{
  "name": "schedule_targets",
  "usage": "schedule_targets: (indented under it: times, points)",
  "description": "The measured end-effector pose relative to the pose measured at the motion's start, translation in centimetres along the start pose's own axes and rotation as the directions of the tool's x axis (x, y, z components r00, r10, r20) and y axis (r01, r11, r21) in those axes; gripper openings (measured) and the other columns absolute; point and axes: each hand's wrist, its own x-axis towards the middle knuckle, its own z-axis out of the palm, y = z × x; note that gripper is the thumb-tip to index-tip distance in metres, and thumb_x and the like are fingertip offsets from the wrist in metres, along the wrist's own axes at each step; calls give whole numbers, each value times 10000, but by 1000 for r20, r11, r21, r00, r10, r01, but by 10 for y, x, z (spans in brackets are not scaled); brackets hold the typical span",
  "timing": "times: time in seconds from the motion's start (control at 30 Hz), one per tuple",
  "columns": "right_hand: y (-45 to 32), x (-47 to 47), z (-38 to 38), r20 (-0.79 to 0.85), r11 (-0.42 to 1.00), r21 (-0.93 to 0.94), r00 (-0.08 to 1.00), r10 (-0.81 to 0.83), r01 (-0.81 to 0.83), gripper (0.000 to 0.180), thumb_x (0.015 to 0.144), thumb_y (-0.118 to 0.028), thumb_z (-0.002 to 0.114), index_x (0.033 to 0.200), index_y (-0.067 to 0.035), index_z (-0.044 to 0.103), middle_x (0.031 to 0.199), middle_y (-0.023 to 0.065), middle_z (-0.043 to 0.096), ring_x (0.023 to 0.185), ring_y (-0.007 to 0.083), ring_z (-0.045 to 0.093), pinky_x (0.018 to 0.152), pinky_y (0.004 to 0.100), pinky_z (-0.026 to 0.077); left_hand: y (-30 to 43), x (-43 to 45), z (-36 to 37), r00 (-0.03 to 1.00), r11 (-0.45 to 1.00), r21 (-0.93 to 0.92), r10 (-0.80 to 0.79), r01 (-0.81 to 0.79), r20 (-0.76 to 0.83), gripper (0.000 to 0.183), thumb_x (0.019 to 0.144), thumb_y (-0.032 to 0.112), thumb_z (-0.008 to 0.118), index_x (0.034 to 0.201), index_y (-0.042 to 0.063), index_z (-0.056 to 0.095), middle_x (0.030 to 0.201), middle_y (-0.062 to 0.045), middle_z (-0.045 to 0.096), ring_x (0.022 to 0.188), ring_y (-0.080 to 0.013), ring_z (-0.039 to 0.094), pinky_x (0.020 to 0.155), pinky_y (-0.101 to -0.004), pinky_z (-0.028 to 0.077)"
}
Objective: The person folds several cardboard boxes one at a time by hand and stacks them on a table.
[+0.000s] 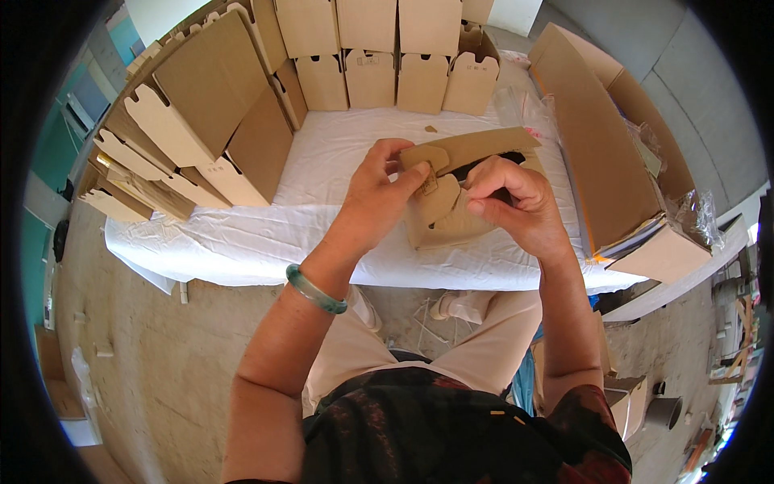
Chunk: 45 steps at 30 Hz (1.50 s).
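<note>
A small brown cardboard box (450, 233) with loose flaps lies before me on a white cloth (326, 151). My left hand (387, 193) grips its left side, the thumb pressing on a flap that bears a printed mark. A jade-coloured bangle circles the left wrist. At the middle of the box, my right hand (514, 199) has thumb and forefinger pinched together at the edge of a cut flap (444, 196). Whatever lies between those fingertips is too small to make out. A dark gap shows under the raised upper flap (478, 148).
Cardboard boxes (372, 78) stand stacked along the back, and more boxes (205, 85) rise on the left. To the right is a long open carton (611, 157) with plastic wrap in it. A cardboard scrap (430, 129) lies on the cloth. A grey bin (664, 413) is on the floor.
</note>
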Motion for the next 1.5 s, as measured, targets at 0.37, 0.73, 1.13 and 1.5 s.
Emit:
schedule_targets:
  times: [0.37, 0.73, 1.13, 1.5]
  points:
    - [6, 2, -9, 85, 976, -18, 973, -213, 216, 192, 763, 12, 787, 813, -68, 620, 836, 23, 618, 827, 169, 576, 878, 344, 391, 6, 3, -2, 1000, 990, 139, 0, -5, 31, 365, 980, 179, 607, 1301, 48, 491, 1141, -94, 620, 1029, -162, 593, 885, -339, 512]
    - [-6, 3, 7, -105, 939, -319, 990, 96, -125, 323, 750, -156, 844, 912, -51, 586, 780, 46, 562, 677, 170, 543, 608, 287, 447, 7, 1, 1, 1000, 984, 179, -1, 3, -9, 385, 981, 172, 597, 1326, 42, 485, 1144, -103, 610, 1022, -164, 589, 879, -330, 510]
    - [-5, 2, 9, -55, 953, -297, 997, 45, -60, 261, 758, -86, 821, 845, -40, 579, 731, 36, 518, 642, 156, 487, 589, 283, 411, 7, -2, -1, 1000, 985, 171, 1, -2, 4, 381, 980, 170, 591, 1322, 39, 486, 1156, -106, 609, 1033, -169, 583, 876, -330, 510]
    - [6, 8, -12, 178, 978, -82, 969, -173, 190, 134, 808, -4, 773, 867, -34, 656, 886, 22, 585, 804, 117, 544, 677, 258, 438, 8, -2, -1, 1000, 985, 171, 1, 0, 0, 400, 948, 174, 633, 1297, 23, 508, 1161, -115, 617, 1072, -187, 576, 890, -333, 498]
